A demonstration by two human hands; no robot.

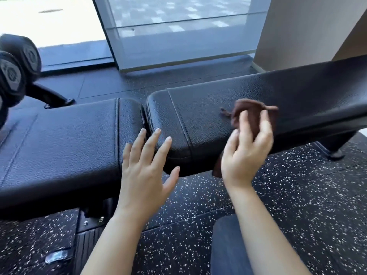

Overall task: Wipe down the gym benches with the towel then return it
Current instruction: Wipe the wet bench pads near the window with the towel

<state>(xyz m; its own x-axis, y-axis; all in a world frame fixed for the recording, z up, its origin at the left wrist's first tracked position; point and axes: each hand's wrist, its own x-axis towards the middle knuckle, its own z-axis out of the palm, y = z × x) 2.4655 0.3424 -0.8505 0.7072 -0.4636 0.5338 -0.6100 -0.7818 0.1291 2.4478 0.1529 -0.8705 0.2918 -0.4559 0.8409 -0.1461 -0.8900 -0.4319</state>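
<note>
One bunched towel (pixel 250 110), bench (pixel 198 108) lengthwise left-right

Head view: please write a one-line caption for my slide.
Right hand holds brown towel on black bench; left hand open nearby.

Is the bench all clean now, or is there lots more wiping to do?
Done: the towel is picked up. In hand: the right hand grips it against the long back pad, wiping there; the left hand is open by the gap between the pads. No wipe marks show, so I cannot tell which parts are clean. Left: likely the seat pad, any other benches, then returning the towel.
</note>
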